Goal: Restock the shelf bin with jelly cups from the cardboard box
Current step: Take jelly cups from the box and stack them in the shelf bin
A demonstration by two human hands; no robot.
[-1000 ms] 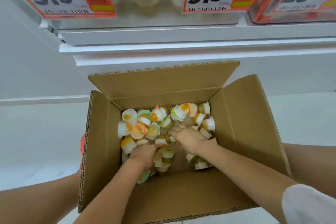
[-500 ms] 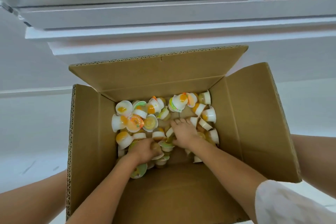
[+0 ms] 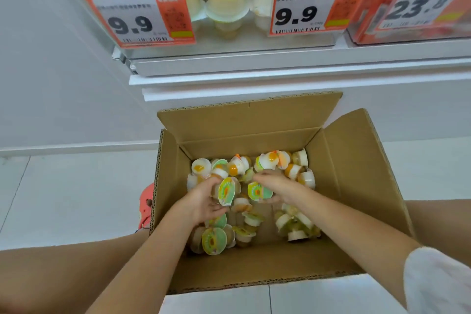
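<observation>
Two big things frame the move: the shelf bin (image 3: 229, 7) sits up and ahead of both hands, well apart from them, while the cardboard box (image 3: 356, 173) lies around and below them. The left hand (image 3: 201, 201) grips a green-lidded jelly cup (image 3: 226, 192), lid tilted sideways; the right hand (image 3: 277, 186) holds another cup (image 3: 260, 191) just beside it. Both hands look equally near the bin, so the lift goes up and forward.
</observation>
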